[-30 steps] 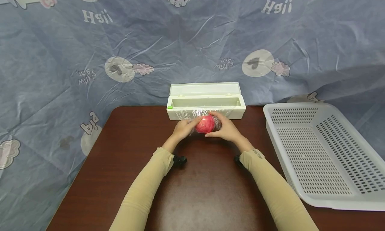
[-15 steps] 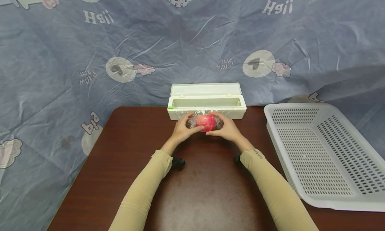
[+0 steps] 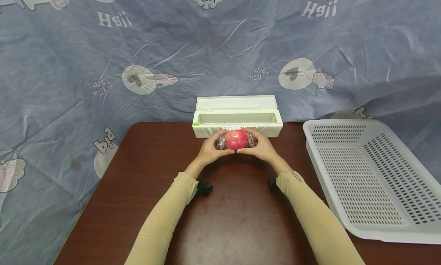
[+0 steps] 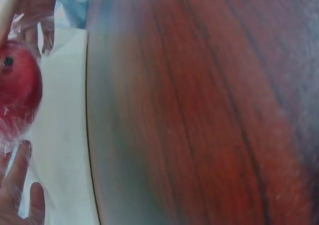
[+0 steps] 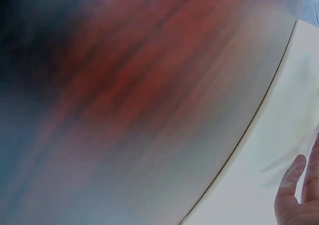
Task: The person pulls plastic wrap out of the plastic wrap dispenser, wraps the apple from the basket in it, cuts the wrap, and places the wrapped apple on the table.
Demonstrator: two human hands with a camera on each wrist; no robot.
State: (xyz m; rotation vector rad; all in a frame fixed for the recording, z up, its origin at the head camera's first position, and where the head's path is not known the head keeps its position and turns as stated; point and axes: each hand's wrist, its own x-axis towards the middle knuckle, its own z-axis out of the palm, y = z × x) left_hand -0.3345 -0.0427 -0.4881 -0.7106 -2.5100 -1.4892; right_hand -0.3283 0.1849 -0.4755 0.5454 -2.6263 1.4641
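A red apple [image 3: 236, 139] in crinkled clear cling film [image 3: 221, 143] is held between both hands, just in front of a long white cling film dispenser [image 3: 203, 132]. From the left side my left hand [image 3: 209, 149] grips it, thumb along the near lower edge and fingers on the far side. My right hand [image 3: 261, 147] mirrors this grip from the right, and the thumb tips nearly meet below the apple. Taut film runs from the dispenser's front to the apple. In the left wrist view the apple [image 4: 22, 88] shows its dark stem end under the film.
The dispenser's lid [image 3: 237, 102] stands raised at the back, with a small green piece [image 3: 196, 123] at its left front corner. A white perforated basket [image 3: 311, 154] stands to the right on the brown wooden table [image 3: 138, 173]. A patterned blue cloth [image 3: 206, 46] hangs behind.
The left thumb has moved from the apple's upper left to its near lower edge, and the left fingers now reach round the far side. The apple has turned. The right hand has barely shifted.
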